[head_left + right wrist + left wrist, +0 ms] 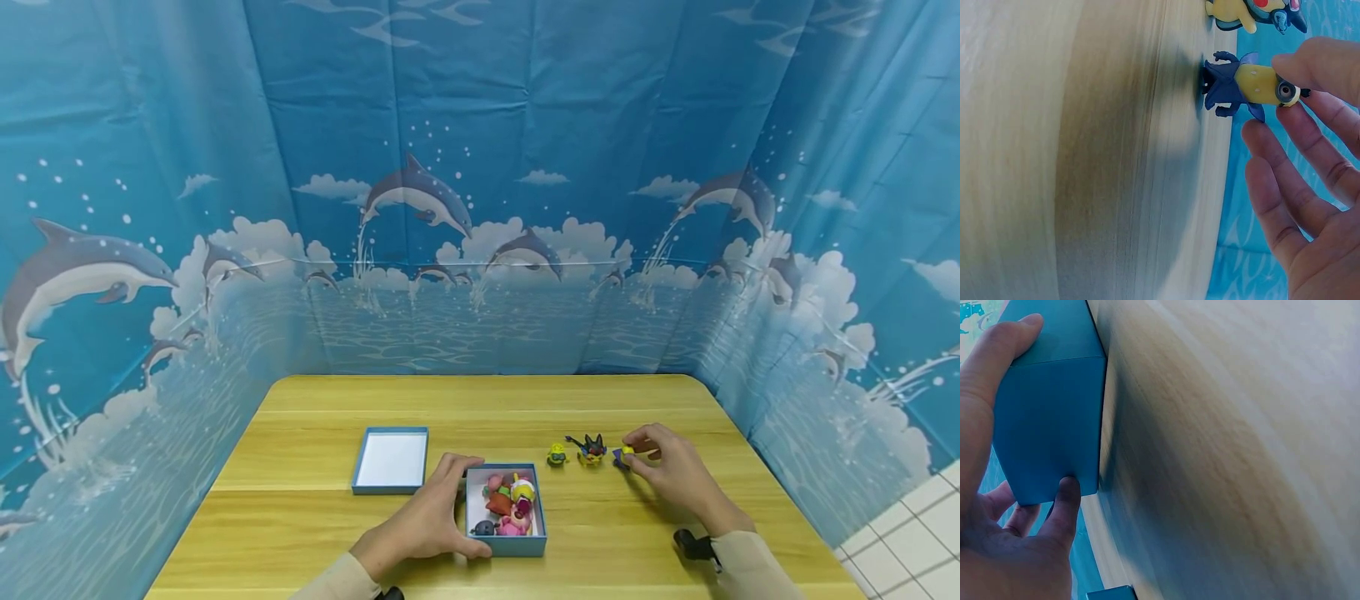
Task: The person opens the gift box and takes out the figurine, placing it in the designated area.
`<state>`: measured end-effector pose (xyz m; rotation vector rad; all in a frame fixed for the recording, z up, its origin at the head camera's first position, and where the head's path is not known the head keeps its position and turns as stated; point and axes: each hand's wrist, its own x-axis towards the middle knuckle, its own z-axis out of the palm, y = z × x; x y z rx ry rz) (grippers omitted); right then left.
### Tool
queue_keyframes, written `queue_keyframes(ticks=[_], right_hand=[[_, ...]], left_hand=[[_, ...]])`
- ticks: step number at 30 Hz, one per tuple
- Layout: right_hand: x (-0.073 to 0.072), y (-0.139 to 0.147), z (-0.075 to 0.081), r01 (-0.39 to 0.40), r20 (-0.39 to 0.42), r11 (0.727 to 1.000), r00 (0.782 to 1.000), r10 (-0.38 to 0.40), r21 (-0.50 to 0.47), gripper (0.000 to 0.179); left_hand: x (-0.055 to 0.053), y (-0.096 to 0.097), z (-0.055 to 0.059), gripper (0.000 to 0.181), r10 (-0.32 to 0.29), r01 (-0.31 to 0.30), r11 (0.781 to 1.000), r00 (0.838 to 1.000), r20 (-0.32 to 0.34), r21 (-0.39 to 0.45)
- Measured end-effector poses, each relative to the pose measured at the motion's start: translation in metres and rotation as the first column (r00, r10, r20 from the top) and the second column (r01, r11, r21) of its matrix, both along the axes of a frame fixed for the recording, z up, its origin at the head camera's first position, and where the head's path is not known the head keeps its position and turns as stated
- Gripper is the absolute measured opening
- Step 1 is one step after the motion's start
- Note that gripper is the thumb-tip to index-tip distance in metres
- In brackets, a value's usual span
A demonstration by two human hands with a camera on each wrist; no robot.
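Note:
My left hand (427,518) grips an open blue box (517,547) by its left side, the thumb at the near corner and the fingers at the far one. Several toy figurines lie jumbled inside, among them a pink one (513,524), a yellow-and-white one (522,490) and a dark grey one (483,528). To the right, my right hand (678,472) pinches a one-eyed yellow minion figurine (1257,84) in blue clothes by its head, between thumb and fingertips. Its feet are at the tabletop; whether they touch it I cannot tell.
Left of the box lies a blue-edged lid (390,458), white inside facing up. Between box and right hand stand a small yellow-green figurine (556,455) and a yellow figurine with black pointed ears (592,451). The wooden table (300,533) meets a dolphin-print curtain (480,325) behind.

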<state>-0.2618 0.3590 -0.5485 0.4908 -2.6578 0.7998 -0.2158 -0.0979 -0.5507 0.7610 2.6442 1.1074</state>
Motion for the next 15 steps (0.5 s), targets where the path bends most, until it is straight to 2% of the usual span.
queue_keyframes(ticks=[15], right_hand=[[-0.0021,-0.0004,-0.0026,0.016,0.028,1.0,0.999,-0.016,-0.008,0.025]], left_hand=[[-0.0005,-0.0001,-0.0014,0.128,0.004,-0.004,1.0,1.0,0.005,0.004]])
